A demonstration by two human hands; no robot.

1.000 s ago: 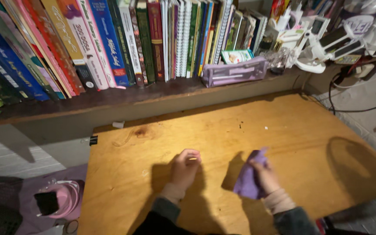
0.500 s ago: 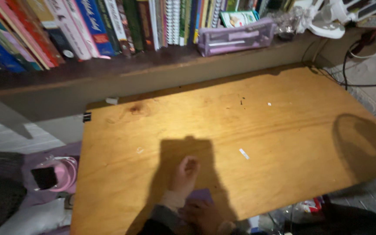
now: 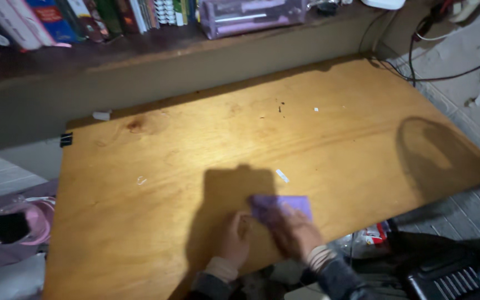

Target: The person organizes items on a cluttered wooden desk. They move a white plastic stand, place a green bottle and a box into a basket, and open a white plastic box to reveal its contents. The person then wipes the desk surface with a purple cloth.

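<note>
— What lies around you, biggest first?

— The wooden desk (image 3: 329, 128) fills most of the view, its plywood top bare across the middle and far side. Along the far edge runs a dark shelf (image 3: 140, 50) with a row of upright books (image 3: 73, 16) at far left and one translucent purple organizer box (image 3: 254, 14) beside them. Far right, black cables (image 3: 418, 61) drop past the desk corner. Off the left edge, low down, sits one pink round object (image 3: 26, 222); I cannot tell what it is.

— And your hands?

— Both at the near edge. My right hand (image 3: 295, 233) lies flat with the fingers together, pressing down on one purple cloth (image 3: 281, 206), which rests on the desk near the middle of the near edge, its far part sticking out beyond my fingers. My left hand (image 3: 235, 239) rests just beside it on the wood, loosely curled and holding nothing, its fingertips close to the cloth's left edge; whether they touch is blurred.

— Anything in the way?

— Only small bits: one white scrap (image 3: 282, 176) just beyond the cloth, one white chip (image 3: 101, 115) at the far left edge, one black binder clip (image 3: 66, 139) clamped on the left edge, and dark specks (image 3: 280, 105) further off.
</note>
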